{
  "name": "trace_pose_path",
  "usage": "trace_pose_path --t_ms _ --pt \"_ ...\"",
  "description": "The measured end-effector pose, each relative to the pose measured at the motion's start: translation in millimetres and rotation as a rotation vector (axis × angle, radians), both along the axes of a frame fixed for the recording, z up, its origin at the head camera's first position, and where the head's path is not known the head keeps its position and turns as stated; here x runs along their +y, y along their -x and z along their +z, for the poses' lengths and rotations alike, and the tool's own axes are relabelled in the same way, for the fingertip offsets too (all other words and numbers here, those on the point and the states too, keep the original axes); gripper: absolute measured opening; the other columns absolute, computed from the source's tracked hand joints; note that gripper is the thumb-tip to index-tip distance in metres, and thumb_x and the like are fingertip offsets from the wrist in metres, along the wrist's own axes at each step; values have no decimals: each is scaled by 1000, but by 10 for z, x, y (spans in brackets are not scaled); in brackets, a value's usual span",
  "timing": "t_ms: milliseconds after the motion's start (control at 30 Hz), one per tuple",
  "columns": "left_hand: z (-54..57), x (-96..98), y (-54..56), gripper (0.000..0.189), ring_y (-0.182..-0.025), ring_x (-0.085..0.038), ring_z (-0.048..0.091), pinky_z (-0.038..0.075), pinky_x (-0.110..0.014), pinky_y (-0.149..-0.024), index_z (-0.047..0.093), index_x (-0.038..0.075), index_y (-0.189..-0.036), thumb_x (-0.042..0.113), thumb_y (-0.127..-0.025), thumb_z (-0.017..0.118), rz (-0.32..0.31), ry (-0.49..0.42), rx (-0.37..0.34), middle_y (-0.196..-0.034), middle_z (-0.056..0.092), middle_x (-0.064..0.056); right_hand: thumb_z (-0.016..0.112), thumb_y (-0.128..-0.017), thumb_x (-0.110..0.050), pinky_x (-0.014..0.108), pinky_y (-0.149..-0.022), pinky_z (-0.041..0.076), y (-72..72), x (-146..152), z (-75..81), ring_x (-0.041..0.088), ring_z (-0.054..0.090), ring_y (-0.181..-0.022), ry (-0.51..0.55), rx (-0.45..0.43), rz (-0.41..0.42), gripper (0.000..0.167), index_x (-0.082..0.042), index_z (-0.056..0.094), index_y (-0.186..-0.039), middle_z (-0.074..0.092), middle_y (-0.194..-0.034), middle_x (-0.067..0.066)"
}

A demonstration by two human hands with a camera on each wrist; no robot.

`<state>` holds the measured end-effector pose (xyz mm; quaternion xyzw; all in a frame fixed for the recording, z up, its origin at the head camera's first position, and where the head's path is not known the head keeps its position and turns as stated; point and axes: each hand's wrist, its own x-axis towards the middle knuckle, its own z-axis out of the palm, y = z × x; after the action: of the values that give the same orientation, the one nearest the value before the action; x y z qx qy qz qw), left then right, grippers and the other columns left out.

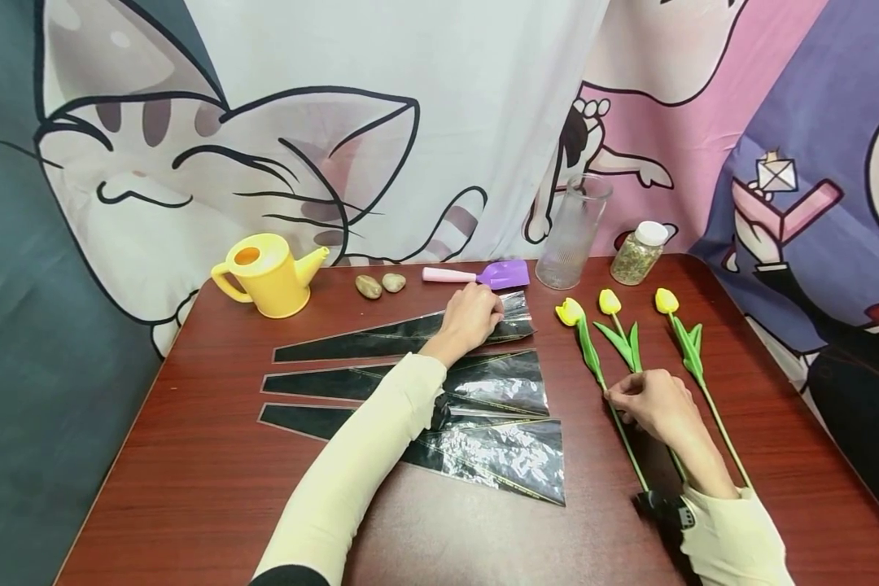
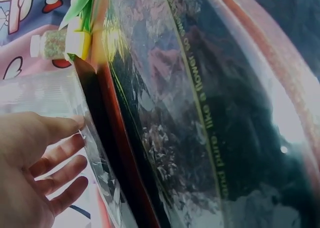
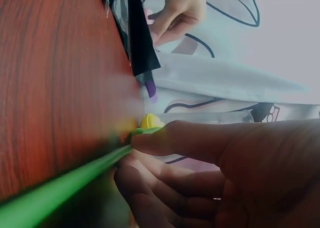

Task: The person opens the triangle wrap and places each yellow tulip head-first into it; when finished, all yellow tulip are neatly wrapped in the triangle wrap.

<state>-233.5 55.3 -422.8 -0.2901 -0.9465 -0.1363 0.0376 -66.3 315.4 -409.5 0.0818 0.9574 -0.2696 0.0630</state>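
Note:
Three long tapered black plastic flower wrapping sleeves lie on the table, one behind another. My left hand (image 1: pixel 472 313) is at the wide end of the farthest sleeve (image 1: pixel 381 338), pinching its edge between thumb and finger. That edge stands slightly raised in the right wrist view. Three yellow artificial tulips with green stems lie at the right. With thumb and forefinger, my right hand (image 1: pixel 659 403) pinches the stem of the leftmost tulip (image 1: pixel 590 358). The hand and forearm partly cover the middle tulip (image 1: pixel 610 303). Beyond them lies the rightmost tulip (image 1: pixel 692 358).
Along the back stand a yellow watering can (image 1: pixel 274 281), a clear vase (image 1: pixel 571 236) and a white-lidded jar (image 1: pixel 637 256) of greenish bits. Two stones (image 1: pixel 369 286) and a purple toy shovel (image 1: pixel 505 275) lie between can and vase. A printed curtain (image 1: pixel 447 98) hangs behind.

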Motion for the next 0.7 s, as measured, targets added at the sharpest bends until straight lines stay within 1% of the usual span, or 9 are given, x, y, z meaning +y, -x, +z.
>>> trace_pose_path --t_ms 133,300,400,567,633,700 --pt "22 2 -7 9 -96 -20 56 47 -38 -85 77 22 -88 25 -92 69 1 -1 4 -95 65 3 72 -86 -27 33 -50 44 7 -22 -8 17 60 -51 10 7 -17 20 -7 74 -84 63 -57 -1" --pt "21 2 -14 10 -96 -19 55 46 -37 -86 77 23 -89 25 -93 68 4 1 -5 -95 64 3 71 -85 -23 33 -50 43 26 -42 -20 16 60 -49 2 26 -12 16 -7 74 -82 63 -56 -2" --pt "3 -5 -17 10 -97 -19 55 45 -36 -87 77 23 -91 26 -93 68 10 -4 -19 -96 63 4 71 -85 -22 33 -52 43 26 -48 1 15 59 -49 -9 61 -9 15 -8 74 -80 62 -55 -2" --pt "2 -8 -12 10 -98 -19 55 45 -36 -88 77 23 -90 25 -93 68 9 -11 -18 -95 63 4 72 -83 -21 33 -52 39 15 -47 58 13 56 -48 -23 155 3 13 -10 74 -77 61 -53 -3" --pt "13 -5 -10 10 -97 -19 55 46 -36 -87 77 24 -90 26 -93 68 6 -10 -17 -95 63 4 73 -83 -20 33 -51 40 12 -49 71 13 57 -47 -13 167 5 12 -10 74 -77 61 -53 -2" --pt "24 0 -12 10 -96 -19 55 46 -36 -86 77 24 -90 26 -93 68 4 -10 -18 -95 64 4 73 -84 -20 32 -50 41 9 -51 80 15 59 -46 4 160 0 12 -9 75 -78 61 -53 -1"
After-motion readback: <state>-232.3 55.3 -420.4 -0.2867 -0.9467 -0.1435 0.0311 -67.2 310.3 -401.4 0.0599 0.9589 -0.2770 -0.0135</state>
